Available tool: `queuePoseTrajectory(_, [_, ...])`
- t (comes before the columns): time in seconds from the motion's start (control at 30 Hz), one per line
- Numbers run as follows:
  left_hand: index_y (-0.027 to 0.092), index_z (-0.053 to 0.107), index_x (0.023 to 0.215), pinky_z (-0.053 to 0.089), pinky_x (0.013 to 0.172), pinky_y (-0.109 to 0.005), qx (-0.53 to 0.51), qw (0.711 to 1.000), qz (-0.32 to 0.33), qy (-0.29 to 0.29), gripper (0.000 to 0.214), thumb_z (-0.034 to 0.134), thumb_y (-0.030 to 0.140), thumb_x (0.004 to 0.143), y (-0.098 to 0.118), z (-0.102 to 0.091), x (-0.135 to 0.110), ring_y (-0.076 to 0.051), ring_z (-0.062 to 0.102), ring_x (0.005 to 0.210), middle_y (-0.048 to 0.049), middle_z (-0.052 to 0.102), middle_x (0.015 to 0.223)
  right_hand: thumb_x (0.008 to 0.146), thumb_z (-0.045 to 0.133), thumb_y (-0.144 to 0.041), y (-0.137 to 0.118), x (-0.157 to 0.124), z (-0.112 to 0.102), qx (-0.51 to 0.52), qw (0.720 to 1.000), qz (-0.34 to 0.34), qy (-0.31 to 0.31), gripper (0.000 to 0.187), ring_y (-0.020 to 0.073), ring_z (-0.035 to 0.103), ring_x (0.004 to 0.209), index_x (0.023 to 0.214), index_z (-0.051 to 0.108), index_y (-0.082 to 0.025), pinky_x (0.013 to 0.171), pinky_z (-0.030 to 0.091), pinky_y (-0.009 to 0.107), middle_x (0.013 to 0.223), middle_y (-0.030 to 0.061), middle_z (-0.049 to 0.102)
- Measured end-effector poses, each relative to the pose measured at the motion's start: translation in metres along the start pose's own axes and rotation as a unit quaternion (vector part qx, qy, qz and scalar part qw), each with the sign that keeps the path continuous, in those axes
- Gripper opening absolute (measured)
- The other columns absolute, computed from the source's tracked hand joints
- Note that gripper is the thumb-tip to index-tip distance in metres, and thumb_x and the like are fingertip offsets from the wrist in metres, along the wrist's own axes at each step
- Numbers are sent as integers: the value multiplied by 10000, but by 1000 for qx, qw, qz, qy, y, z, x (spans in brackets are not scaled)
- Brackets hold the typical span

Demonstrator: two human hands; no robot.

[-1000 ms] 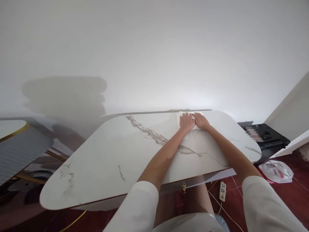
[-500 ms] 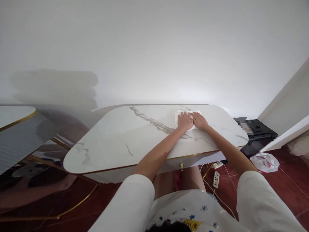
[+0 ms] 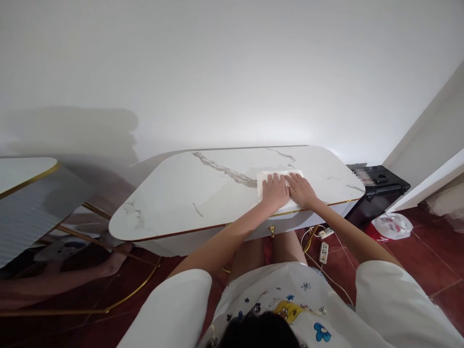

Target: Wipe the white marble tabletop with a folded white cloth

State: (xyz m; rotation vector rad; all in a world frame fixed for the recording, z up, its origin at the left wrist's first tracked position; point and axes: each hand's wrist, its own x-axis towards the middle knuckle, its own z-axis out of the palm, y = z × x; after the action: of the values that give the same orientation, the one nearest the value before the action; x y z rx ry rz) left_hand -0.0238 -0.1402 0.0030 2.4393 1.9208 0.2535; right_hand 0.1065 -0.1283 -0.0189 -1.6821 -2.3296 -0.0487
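Observation:
A white cloth (image 3: 262, 180) lies spread on the white marble-patterned tabletop (image 3: 159, 203), close to the gold-trimmed front edge. My left hand (image 3: 275, 192) presses flat on it with fingers spread. Beside it, touching, my right hand (image 3: 301, 190) also lies flat on the cloth, fingers stretched out. Both palms hide the middle of the cloth. Below the front edge a small gold knob (image 3: 271, 230) sticks out of the drawer front.
A wall runs behind the table. At the left stands another gold-edged piece of furniture (image 3: 29, 175). To the right are a black case (image 3: 386, 186) and a plastic bag (image 3: 393, 225). Power strips (image 3: 324, 253) and cords lie on the red tiled floor.
Both hands have drawn the cloth toward me, from farther back on the tabletop to near its front edge. The view has shifted slightly.

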Motion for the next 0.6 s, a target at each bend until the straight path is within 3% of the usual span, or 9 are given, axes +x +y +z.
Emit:
queuePoseTrajectory(0.27, [104, 340, 1534, 261, 1185, -549, -11, 1000, -21, -7, 583, 289, 304, 989, 24, -2, -30, -381, 260, 1491, -179, 307, 1616, 995, 275, -289, 11, -31, -3, 9, 1000, -27, 7, 542, 278, 350, 1463, 1502, 437, -182, 1168, 328, 471, 1573, 94, 425])
queuePoseTrajectory(0.43, [92, 338, 1527, 231, 1189, -577, -51, 998, -26, -2, 596, 328, 329, 981, 37, 7, -20, -418, 224, 1496, -211, 289, 1613, 982, 268, -289, 35, -28, 0, 17, 998, -62, 6, 559, 278, 341, 1470, 1497, 443, -163, 1169, 339, 489, 1564, 112, 433])
queuePoseTrajectory(0.6, [121, 350, 1515, 232, 1179, -583, -58, 998, 3, -9, 580, 325, 336, 976, 42, 12, 4, -411, 232, 1489, -193, 306, 1605, 983, 267, -283, 56, -16, 4, 10, 999, -41, 6, 558, 274, 355, 1462, 1500, 435, -161, 1162, 348, 493, 1559, 110, 442])
